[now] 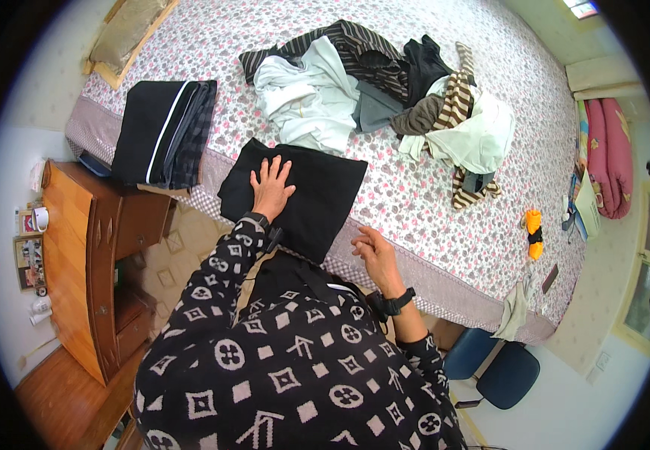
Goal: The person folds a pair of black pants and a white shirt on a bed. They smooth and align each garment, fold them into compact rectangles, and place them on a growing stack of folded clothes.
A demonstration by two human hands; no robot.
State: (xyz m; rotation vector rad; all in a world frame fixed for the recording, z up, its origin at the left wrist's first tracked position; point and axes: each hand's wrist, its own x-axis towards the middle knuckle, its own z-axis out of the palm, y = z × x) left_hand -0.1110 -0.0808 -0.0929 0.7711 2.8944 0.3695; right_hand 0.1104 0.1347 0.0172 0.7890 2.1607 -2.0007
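A black folded garment [325, 197] lies at the near edge of the bed, on a flowered bedspread [415, 208]. My left hand [272, 188] rests flat on its left half with the fingers spread and nothing held. Just right of the cloth, my right hand [375, 256] hovers near the bed's edge, its fingers loosely bent and apart, holding nothing. To the left sits a stack of folded dark clothes [170, 132], the top one black with a white stripe. Beyond the black garment is a crumpled white garment [308, 95].
Behind lie a striped dark garment [353, 42], a grey folded cloth [378, 107] and a pale garment [479, 140] over brown-striped cloth. An orange-and-black bundle [534, 235] is at right. A wooden cabinet [69, 264] stands left, a dark blue chair [507, 374] lower right.
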